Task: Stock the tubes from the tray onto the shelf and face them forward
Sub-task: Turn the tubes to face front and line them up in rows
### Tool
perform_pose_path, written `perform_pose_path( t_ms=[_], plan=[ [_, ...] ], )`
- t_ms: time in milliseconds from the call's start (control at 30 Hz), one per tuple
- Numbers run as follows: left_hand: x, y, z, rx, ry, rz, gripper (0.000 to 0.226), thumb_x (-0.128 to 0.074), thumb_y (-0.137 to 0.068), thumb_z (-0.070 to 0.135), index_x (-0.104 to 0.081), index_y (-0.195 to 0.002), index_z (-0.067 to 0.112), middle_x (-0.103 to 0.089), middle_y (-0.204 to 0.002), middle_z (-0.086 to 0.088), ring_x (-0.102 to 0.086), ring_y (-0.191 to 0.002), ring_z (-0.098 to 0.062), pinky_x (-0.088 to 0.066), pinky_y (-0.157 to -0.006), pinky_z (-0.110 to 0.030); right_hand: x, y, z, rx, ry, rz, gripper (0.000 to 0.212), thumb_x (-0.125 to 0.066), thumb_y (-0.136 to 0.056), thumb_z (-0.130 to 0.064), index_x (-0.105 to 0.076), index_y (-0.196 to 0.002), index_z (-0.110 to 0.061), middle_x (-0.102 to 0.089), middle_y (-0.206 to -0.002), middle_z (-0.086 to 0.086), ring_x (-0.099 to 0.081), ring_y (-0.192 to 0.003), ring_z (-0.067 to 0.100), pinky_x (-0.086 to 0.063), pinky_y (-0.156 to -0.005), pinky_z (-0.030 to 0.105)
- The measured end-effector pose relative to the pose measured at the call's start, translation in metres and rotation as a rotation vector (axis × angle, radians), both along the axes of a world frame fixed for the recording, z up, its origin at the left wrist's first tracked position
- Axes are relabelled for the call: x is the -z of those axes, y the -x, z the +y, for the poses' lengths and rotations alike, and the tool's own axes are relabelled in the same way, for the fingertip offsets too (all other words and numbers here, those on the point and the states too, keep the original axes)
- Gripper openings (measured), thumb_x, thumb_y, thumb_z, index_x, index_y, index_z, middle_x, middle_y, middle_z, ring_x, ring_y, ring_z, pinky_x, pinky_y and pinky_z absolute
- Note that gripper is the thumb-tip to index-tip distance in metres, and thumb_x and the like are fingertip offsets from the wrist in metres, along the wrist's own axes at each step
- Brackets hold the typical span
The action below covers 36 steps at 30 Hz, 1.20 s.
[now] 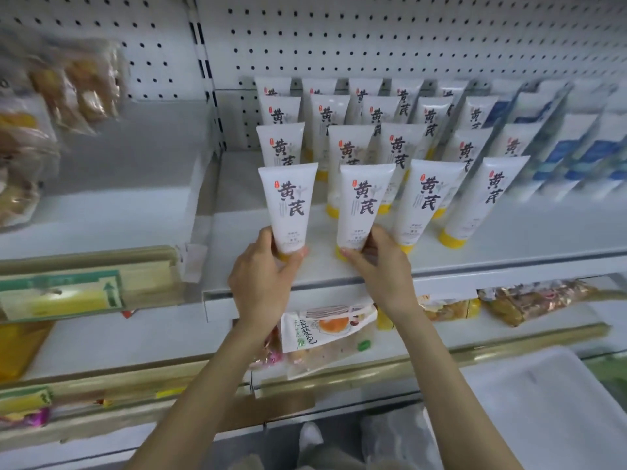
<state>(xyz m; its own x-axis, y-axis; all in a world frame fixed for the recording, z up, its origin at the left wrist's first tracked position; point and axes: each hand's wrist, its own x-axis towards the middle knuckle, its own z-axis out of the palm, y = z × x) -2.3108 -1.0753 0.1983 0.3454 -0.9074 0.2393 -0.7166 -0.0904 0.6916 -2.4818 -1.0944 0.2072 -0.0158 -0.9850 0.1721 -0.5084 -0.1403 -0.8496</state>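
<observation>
One white shelf (509, 252), backed by pegboard (407, 35), carries the stock. The white tray (543, 401) sits at lower right, well apart from the shelf; the part in view shows no tubes. Several rows of white tubes (403, 144) with yellow caps stand cap-down on the shelf, printed fronts outward, beside blue-and-white packs (576, 154). The left hand (261, 276) grips the front-left tube (288, 205), thumb and fingers curled round its lower end above the cap. The right hand (383, 266) pinches the second front tube (363, 205) at its cap end, fingers curled. Both tubes stand near the shelf's front edge, labels forward. Judgement: stocking appears nearly complete; what remains is squaring these two tubes into the front row and releasing them.
</observation>
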Motion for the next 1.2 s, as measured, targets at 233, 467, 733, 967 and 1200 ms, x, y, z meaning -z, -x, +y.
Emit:
perform_pose_path(
  t_ms=[233, 467, 733, 967, 1200],
  plan=[
    [-0.0018, 0.0015, 0.001, 0.009, -0.031, 0.032, 0.041, -0.063, -0.081, 0.051, -0.056, -0.109, 0.022, -0.069, -0.106, 0.007, -0.062, -0.096, -0.019, -0.047, -0.073, -0.036, 0.0092, -0.0004, -0.0018, 0.012, 0.105, 0.048, 0.024, -0.069, -0.084, -0.03, -0.057, -0.101, -0.018, -0.067, -0.089, 0.006, -0.064, -0.086, 0.024, -0.052, -0.076, 0.046],
    [-0.0042, 0.0038, 0.0041, -0.007, -0.051, 0.035, 0.039, -0.063, -0.082, 0.05, -0.055, -0.107, 0.022, -0.069, -0.104, 0.006, -0.06, -0.094, -0.018, -0.04, -0.068, -0.032, 0.0074, -0.0007, 0.0006, 0.012, 0.151, 0.085, 0.027, -0.069, -0.084, -0.03, -0.057, -0.104, -0.016, -0.065, -0.088, 0.006, -0.063, -0.084, 0.023, -0.052, -0.074, 0.042],
    [-0.0062, 0.0036, 0.0052, 0.018, -0.08, 0.056, 0.038, -0.064, -0.083, 0.045, -0.054, -0.112, 0.022, -0.067, -0.112, 0.008, -0.059, -0.101, -0.016, -0.04, -0.072, -0.03, 0.0036, 0.0019, 0.0012, 0.0, 0.168, 0.12, 0.031, -0.07, -0.083, -0.03, -0.058, -0.107, -0.014, -0.064, -0.086, 0.0, -0.06, -0.082, 0.018, -0.051, -0.072, 0.037],
    [-0.0078, 0.0037, 0.0057, 0.003, -0.081, 0.104, 0.035, -0.067, -0.082, 0.042, -0.055, -0.111, 0.026, -0.067, -0.108, 0.014, -0.06, -0.101, -0.012, -0.044, -0.08, -0.034, 0.0029, 0.0038, 0.0012, -0.024, 0.152, 0.103, 0.031, -0.07, -0.083, -0.03, -0.059, -0.108, -0.014, -0.063, -0.086, 0.0, -0.061, -0.085, 0.02, -0.052, -0.074, 0.04],
    [-0.0089, 0.0056, 0.0075, 0.0, -0.076, 0.206, 0.042, -0.068, -0.083, 0.04, -0.051, -0.119, 0.031, -0.063, -0.116, 0.022, -0.056, -0.106, -0.004, -0.038, -0.082, -0.028, 0.004, 0.0053, 0.0044, -0.07, 0.143, 0.1, 0.039, -0.067, -0.086, -0.03, -0.054, -0.121, -0.017, -0.062, -0.096, -0.004, -0.06, -0.093, 0.017, -0.051, -0.078, 0.033]
  ],
)
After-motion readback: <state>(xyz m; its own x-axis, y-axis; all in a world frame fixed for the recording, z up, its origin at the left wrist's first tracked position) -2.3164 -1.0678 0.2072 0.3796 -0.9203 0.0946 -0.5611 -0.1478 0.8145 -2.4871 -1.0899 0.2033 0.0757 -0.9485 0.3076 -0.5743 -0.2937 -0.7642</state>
